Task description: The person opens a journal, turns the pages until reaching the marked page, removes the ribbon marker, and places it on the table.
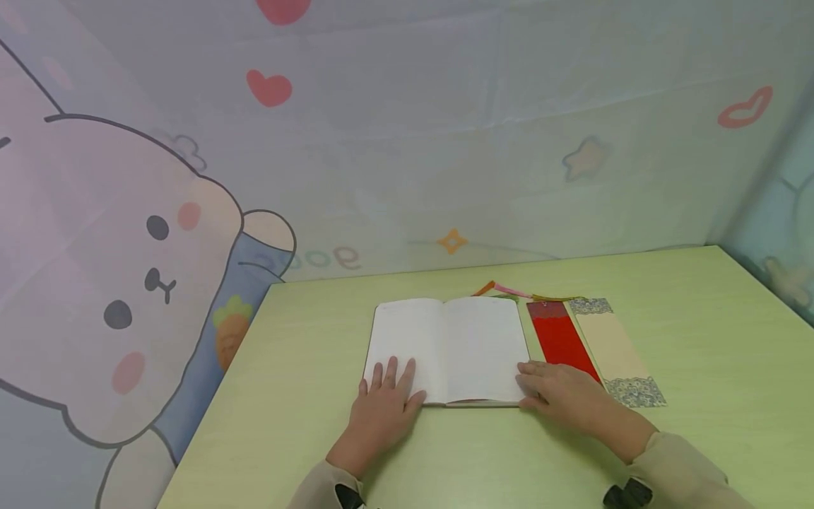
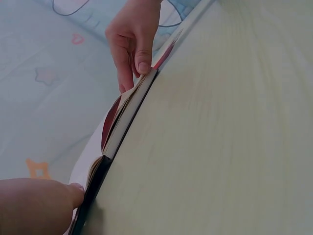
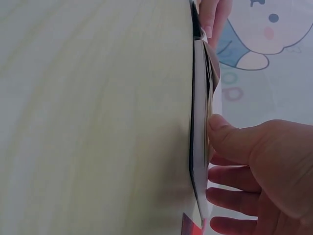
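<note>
An open book (image 1: 483,339) with blank white pages and a dark cover lies on the table. My left hand (image 1: 384,410) rests on the lower part of the left page, fingers spread, thumb by the bottom edge. At the right page's lower right corner is my right hand (image 1: 562,392); its fingers lie over the page's side and its thumb (image 3: 222,129) touches the page edges. A dark red strip (image 2: 110,125) shows between the pages near the spine. The right page bulges slightly above it. Right of the book, a red bookmark (image 1: 562,339) lies partly behind my right hand.
Beside the red bookmark lies a cream bookmark (image 1: 613,346) with patterned grey ends. Coloured ribbons (image 1: 509,290) stretch behind the book's top edge. The pale green table (image 1: 305,375) ends at a printed cloth backdrop (image 1: 394,177) at the back and left.
</note>
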Demonstrator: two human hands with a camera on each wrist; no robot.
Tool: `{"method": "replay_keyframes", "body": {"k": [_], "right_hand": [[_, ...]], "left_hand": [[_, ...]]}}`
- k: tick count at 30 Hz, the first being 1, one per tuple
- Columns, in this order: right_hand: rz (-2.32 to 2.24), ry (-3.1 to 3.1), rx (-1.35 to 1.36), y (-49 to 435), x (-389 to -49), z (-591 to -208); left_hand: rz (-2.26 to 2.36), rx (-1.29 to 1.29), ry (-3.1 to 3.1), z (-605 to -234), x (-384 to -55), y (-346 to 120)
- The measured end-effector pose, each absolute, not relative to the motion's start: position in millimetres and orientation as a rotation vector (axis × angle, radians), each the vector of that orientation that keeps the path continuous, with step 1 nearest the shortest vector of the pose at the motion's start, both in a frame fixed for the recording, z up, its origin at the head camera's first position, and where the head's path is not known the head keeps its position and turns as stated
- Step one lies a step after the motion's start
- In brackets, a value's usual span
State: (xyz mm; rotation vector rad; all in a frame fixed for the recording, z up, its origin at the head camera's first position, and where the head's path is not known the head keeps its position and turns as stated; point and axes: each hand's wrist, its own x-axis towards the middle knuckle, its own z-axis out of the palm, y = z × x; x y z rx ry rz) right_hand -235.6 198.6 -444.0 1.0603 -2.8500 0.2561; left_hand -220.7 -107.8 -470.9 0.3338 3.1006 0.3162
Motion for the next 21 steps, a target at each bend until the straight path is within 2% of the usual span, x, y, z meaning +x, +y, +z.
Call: {"method": "replay_keyframes", "body": {"k": [13,21], "right_hand": [[0.262,-2.837,1.117,199.1,-239.2,-443.7],[-0.011,-2.817,1.143,192.2,-234.3,-439.8]], "left_hand": [[0.287,0.328,3.095,-476.6,-221.9,-108.3],[0.268,0.333,3.079,-474.3,-220.5,-107.8]]}}
